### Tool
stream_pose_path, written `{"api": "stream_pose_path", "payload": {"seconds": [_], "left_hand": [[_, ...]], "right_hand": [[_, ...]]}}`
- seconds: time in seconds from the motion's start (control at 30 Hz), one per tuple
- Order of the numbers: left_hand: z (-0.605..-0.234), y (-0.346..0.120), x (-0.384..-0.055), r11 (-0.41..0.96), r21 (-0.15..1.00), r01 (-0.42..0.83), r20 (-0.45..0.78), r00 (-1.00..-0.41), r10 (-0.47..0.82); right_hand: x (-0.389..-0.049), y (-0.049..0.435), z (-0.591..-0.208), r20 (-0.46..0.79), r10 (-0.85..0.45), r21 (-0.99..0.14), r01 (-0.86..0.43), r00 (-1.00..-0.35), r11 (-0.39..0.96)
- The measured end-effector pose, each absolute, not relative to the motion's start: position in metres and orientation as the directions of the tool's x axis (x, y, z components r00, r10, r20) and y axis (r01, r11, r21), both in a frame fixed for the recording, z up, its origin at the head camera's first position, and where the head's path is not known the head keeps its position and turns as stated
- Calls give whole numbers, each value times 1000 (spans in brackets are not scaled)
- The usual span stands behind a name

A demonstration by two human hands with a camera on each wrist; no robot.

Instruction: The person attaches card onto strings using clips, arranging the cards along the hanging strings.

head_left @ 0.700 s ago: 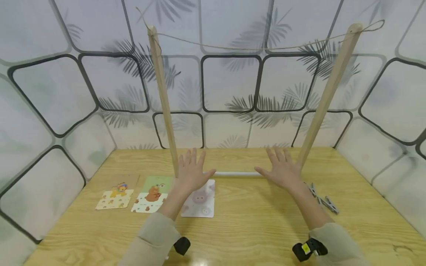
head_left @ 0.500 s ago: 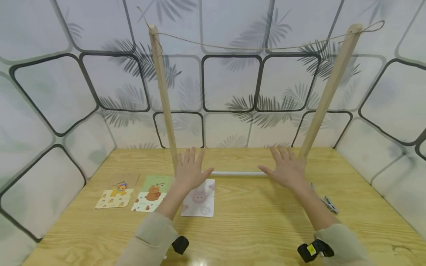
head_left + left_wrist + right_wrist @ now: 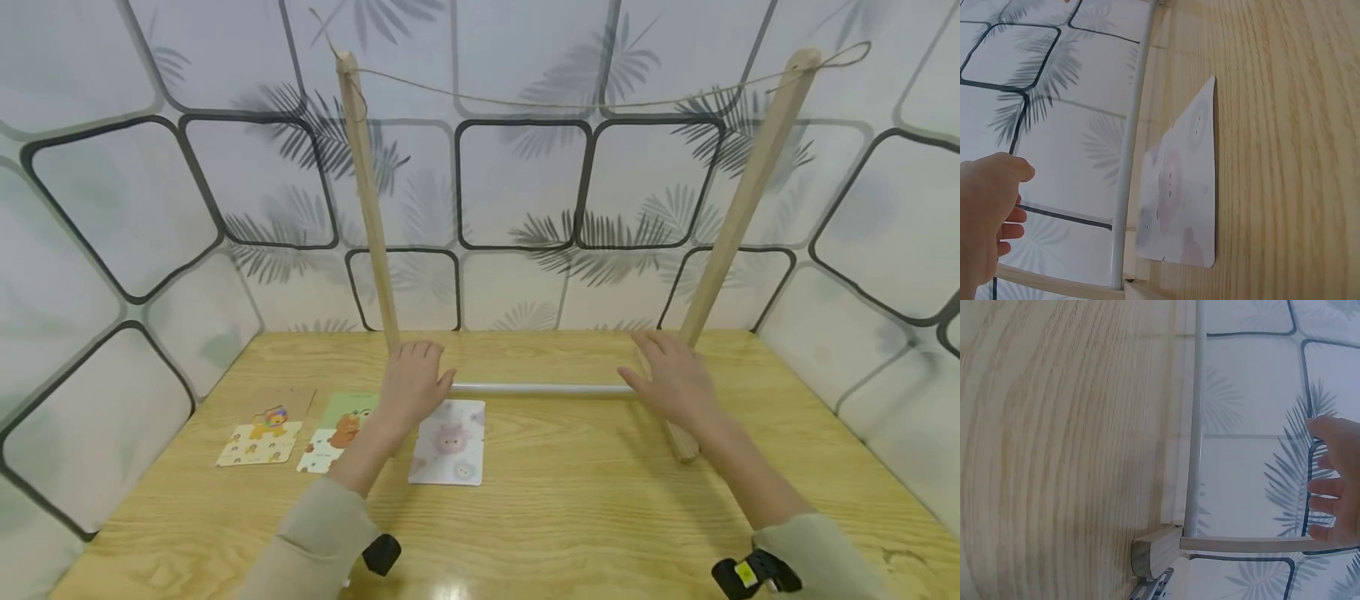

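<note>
My left hand (image 3: 412, 383) hovers by the left wooden post (image 3: 369, 192), fingers loosely bent, holding nothing. My right hand (image 3: 671, 379) is near the right wooden post (image 3: 738, 217), also loosely bent and holding nothing; whether it touches the post I cannot tell. A white rod (image 3: 540, 389) joins the posts low down, and a thin string (image 3: 555, 106) sags between their tops. Below the left hand lies a pale card with a pink animal face (image 3: 450, 442). A green and white bear card (image 3: 341, 433) is partly covered by the left forearm.
A lion card (image 3: 262, 427) lies farther left on the wooden table (image 3: 570, 517). In the right wrist view, metal clips (image 3: 1150, 589) lie beside the right post's wooden foot (image 3: 1155, 553). A patterned curtain (image 3: 517, 192) surrounds the table at the back and sides.
Both hands have moved apart, left hand leftward and right hand rightward. Their spread fingers have bent. The right foot has come into sight, and the clips are now hidden in the head view.
</note>
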State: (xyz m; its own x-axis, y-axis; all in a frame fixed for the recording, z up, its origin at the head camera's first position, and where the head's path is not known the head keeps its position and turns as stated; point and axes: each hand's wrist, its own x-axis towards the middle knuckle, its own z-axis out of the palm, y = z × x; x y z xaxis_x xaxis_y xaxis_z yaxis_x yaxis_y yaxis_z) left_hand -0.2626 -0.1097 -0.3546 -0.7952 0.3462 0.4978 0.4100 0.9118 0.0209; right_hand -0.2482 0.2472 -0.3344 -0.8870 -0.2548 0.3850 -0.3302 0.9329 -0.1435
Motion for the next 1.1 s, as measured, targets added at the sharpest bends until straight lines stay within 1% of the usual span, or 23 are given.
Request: {"api": "stream_pose_path", "payload": {"seconds": [0.1,0.2,0.37,0.47,0.57,0.77,0.87,1.0,1.1], "left_hand": [[-354,-112,-260,902,10,431,504,-782,368],[-353,-116,-257,897,-9,441,496,-777,387],[-355,-123,-255,897,-25,441,446,-798,405],[-358,-128,-256,896,-45,441,438,-798,415],[-361,-129,-258,891,-69,448,448,-784,429],[-364,-132,-258,855,-145,498,475,-723,502],[-369,-133,-259,846,-190,499,462,-714,525],[-375,-134,-260,840,-223,494,418,-730,540],[-379,-134,-261,842,-209,497,361,-761,539]], "right_hand": [[-245,255,-334,384,-276,-157,-357,-881,921],[-242,265,-332,351,-277,-171,-352,-894,920],[-237,287,-335,297,-244,-155,-298,-923,942],[-235,300,-340,266,-212,-143,-256,-940,956],[-234,310,-345,240,-187,-113,-219,-953,969],[-235,324,-355,181,-147,-80,-163,-972,983],[-236,330,-362,141,-137,-72,-148,-980,986],[-240,334,-370,89,-130,-87,-138,-988,987],[-242,335,-377,80,-142,-90,-149,-987,985]]}}
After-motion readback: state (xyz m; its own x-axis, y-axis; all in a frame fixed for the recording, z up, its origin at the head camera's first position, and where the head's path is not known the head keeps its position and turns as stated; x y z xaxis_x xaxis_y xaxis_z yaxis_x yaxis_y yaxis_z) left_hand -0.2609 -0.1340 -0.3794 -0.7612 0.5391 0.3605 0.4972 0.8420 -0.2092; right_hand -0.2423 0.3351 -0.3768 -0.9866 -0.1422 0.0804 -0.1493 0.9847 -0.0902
